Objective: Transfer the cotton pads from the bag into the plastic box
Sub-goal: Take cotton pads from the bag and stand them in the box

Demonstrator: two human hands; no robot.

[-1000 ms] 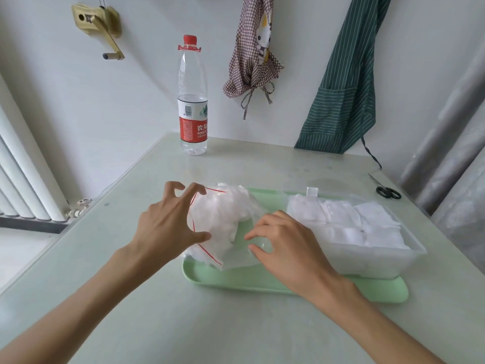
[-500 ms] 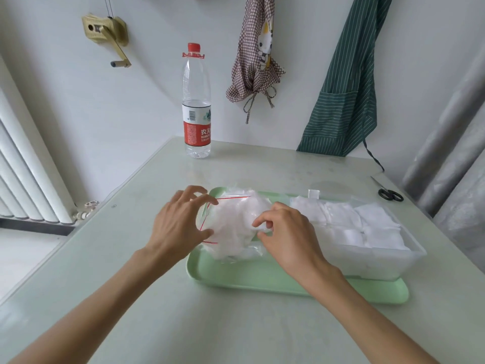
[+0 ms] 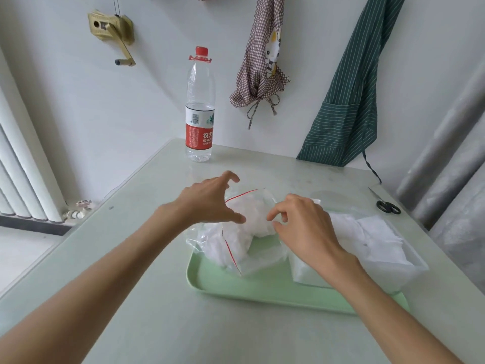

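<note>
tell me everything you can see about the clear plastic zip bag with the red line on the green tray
The clear crinkled plastic zip bag with red seal lines lies slumped on the left part of the pale green plastic tray, bulging with white cotton pads. Its film looks thin and glossy. The left hand spreads over its upper left side, the right hand pinches at its right edge. The translucent plastic box stands beside it.

Pale green tray point(image 3: 262, 292) on a paler grey-green table point(image 3: 157, 311); clear bag point(image 3: 244, 232) with thin red lines, white pads point(image 3: 252, 216) inside; frosted clear box point(image 3: 404, 269) holding more white. Clear bottle point(image 3: 200, 106), upper centre: red cap, red-and-white label. Upper right: dark green apron point(image 3: 351, 101) with white pinstripes, brown-and-white checked cloth point(image 3: 259, 67), black-handled scissors point(image 3: 387, 206).
</note>
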